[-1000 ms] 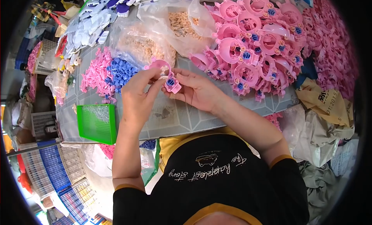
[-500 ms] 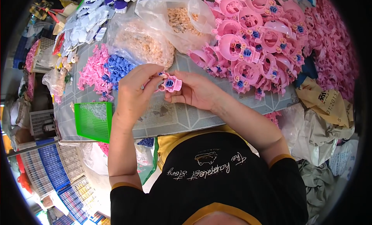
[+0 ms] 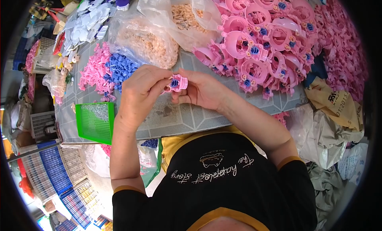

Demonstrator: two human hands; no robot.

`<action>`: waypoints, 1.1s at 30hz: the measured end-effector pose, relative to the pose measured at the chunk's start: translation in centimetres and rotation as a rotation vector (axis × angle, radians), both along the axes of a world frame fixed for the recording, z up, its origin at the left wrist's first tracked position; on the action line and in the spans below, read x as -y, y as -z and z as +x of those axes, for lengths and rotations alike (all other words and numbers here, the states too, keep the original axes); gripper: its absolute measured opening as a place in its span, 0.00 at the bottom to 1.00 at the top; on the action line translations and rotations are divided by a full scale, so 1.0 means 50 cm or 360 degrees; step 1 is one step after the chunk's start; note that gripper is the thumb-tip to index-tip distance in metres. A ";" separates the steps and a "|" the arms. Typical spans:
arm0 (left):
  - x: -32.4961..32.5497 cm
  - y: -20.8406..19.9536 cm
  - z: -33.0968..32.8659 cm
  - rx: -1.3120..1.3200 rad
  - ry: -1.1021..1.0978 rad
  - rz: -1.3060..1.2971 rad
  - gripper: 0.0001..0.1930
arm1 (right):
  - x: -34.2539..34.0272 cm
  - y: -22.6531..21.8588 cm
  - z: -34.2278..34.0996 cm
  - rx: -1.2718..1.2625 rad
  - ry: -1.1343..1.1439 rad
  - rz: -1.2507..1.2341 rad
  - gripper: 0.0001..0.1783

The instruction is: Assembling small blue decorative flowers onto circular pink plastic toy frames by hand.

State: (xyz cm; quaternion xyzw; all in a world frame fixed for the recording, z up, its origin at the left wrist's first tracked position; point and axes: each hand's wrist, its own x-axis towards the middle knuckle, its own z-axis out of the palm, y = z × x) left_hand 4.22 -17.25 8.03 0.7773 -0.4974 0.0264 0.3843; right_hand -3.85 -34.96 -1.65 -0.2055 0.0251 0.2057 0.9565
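Between my two hands, above the grey table (image 3: 207, 117), is a small pink plastic toy part (image 3: 182, 83) with a dark blue piece set in it. My right hand (image 3: 203, 91) grips the part from the right, thumb on top and fingers curled beneath. My left hand (image 3: 140, 89) is closed, thumb and forefinger pinching at the part's left edge; whatever tiny thing lies between those fingertips is hidden. Just beyond my left hand lie a heap of blue plastic pieces (image 3: 120, 68) and a heap of pink pieces (image 3: 96, 70).
Left of my left forearm sits a green tray (image 3: 94, 125) holding small shiny bits. Two clear bags of peach-coloured pieces (image 3: 149, 42) lie at the back. Pink ring-shaped assemblies (image 3: 254, 52) are piled at the right, and pale grey-white parts (image 3: 89, 28) at far left.
The pink part has turned slightly and shifted a little up in my fingers. My left fingertips have closed in on its left edge. The surrounding heaps look the same.
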 end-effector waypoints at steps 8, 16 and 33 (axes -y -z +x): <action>-0.006 0.010 -0.019 -0.0311 -0.0220 0.0034 0.08 | -0.006 -0.027 -0.008 -0.0118 0.0068 -0.0163 0.21; -0.007 0.006 -0.016 -0.0100 -0.0166 -0.0081 0.10 | 0.004 0.003 -0.003 -0.0057 -0.0014 -0.0040 0.22; -0.043 0.028 -0.017 0.0413 0.0047 0.0091 0.11 | -0.019 -0.031 -0.009 0.0063 0.0023 -0.0430 0.18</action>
